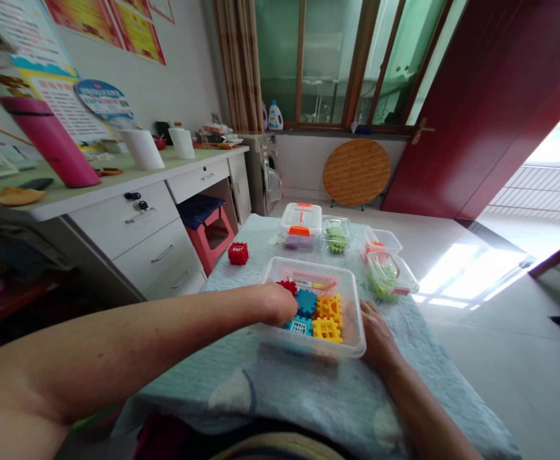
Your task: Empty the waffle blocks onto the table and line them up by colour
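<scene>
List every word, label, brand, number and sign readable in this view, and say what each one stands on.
Nothing can be quoted; all of the print is too blurred or small to read.
Wall posters: printed text, too blurred.
Round blue sign: too blurred.
Blue-capped white bottle: label too small.
Barcode label in the clear plastic tub: barcode and print too small.
</scene>
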Demonstrator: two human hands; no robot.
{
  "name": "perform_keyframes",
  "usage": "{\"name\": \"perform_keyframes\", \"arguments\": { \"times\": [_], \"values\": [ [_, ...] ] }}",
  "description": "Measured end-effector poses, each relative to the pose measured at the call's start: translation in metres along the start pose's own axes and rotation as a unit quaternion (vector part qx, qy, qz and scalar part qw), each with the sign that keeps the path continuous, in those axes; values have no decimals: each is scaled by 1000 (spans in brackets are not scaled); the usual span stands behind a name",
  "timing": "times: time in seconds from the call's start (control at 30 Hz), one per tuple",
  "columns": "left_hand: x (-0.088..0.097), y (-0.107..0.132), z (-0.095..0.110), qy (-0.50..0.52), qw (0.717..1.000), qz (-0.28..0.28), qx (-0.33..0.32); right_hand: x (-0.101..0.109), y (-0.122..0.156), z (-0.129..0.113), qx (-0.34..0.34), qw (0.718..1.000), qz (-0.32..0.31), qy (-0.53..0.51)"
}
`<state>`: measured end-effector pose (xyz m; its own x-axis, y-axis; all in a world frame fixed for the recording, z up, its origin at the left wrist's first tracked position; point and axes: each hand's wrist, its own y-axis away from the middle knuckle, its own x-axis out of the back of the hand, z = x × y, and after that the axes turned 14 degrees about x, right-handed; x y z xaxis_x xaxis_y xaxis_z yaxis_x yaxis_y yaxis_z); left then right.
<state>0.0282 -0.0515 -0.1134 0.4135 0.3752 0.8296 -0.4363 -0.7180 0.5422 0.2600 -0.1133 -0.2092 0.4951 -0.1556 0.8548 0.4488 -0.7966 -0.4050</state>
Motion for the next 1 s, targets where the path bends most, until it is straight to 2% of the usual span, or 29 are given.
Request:
{"name": "perform_keyframes", "arguments": {
  "times": [0.1, 0.2, 0.37, 0.53, 0.6, 0.77, 0.9, 1.0],
  "values": [
    [-1, -1, -1, 1, 1000, 7, 15, -2, 1, 2, -3, 1000, -2, 1],
    [4, 3, -2, -18, 1000, 5, -13, -2, 1, 2, -2, 1000, -5, 4],
    [13, 3, -1, -57, 989, -78, -110, 1, -1, -1, 13, 1000, -5, 10],
    [15, -4, 0, 8, 972, -160, -169, 3, -3, -3, 25, 1000, -12, 13],
    [15, -7, -2, 20, 968, -176, -178, 4, -3, -3, 22, 1000, -13, 15],
    [12, -14, -8, 35, 967, -187, -167, 2, -2, -1, 19, 1000, -14, 20],
    [13, -15, -3, 16, 967, -196, -162, -2, 1, 3, 22, 999, -18, 32],
    [19, -9, 6, -12, 977, -156, -145, -3, 1, 5, 32, 999, -6, 35]
  ]
}}
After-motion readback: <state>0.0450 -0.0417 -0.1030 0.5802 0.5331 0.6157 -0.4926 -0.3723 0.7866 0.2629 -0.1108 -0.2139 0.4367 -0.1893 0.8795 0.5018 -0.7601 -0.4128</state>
